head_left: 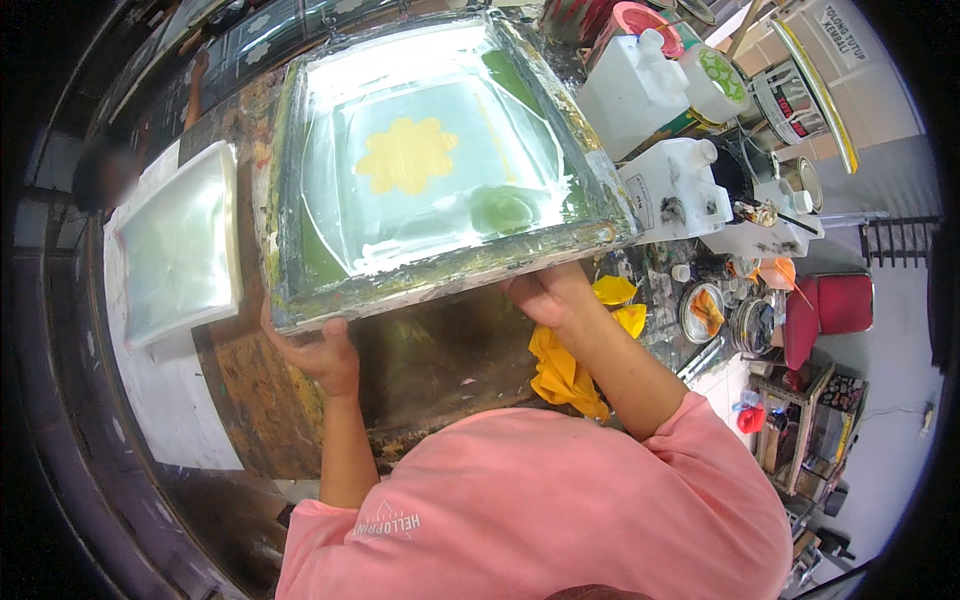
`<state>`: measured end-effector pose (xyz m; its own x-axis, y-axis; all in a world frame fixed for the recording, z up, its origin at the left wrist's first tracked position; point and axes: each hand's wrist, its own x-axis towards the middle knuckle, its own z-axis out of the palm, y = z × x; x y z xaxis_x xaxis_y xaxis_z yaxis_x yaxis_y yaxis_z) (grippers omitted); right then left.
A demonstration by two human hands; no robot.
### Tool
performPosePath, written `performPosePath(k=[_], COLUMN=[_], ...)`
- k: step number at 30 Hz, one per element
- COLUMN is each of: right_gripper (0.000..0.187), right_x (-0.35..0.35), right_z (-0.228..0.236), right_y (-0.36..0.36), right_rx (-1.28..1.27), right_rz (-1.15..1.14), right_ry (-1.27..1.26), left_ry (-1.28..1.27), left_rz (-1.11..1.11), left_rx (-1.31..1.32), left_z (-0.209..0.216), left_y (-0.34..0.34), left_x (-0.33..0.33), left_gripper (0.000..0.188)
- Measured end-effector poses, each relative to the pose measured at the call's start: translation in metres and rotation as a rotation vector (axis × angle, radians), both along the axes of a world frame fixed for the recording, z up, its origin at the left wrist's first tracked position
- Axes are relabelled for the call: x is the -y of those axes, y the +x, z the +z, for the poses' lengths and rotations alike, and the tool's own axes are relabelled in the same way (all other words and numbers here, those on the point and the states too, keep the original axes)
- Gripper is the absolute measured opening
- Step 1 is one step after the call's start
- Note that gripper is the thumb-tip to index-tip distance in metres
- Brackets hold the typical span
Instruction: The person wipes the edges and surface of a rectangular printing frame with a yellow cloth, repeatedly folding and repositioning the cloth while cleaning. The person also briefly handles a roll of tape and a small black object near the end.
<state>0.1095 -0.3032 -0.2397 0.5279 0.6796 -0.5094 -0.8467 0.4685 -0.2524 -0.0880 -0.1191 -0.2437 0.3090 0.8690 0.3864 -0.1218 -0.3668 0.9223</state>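
Frame (pixel 450 256) over bench (pixel 235 400), in both hands. Left hand (pixel 328 355) gripping near-left corner; right hand (pixel 548 294) under near edge, fingers hidden, grip cannot be told. Risk: uneven support could tip frame, knocking adjacent jug (pixel 672 192).

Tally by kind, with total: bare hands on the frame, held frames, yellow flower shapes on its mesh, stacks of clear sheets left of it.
Bare hands on the frame (left hand, right hand): 2
Held frame: 1
Yellow flower shape on the mesh: 1
Stack of clear sheets: 1
Total: 5
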Motion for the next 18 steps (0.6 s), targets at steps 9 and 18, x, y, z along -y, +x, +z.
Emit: performPosePath(k=[9,18], right_gripper=[0.034,0.029], right_x=[0.01,0.02], right_z=[-0.006,0.006], right_y=[0.01,0.013], right_rx=[0.037,-0.012], right_rz=[-0.027,-0.024], right_ry=[-0.034,0.014], left_ry=[0.0,0.024], left_rz=[0.026,0.0], left_rx=[-0.014,-0.021], left_z=[0.001,0.004], left_y=[0.001,0.0], left_x=[0.002,0.002], left_gripper=[0.092,0.086])
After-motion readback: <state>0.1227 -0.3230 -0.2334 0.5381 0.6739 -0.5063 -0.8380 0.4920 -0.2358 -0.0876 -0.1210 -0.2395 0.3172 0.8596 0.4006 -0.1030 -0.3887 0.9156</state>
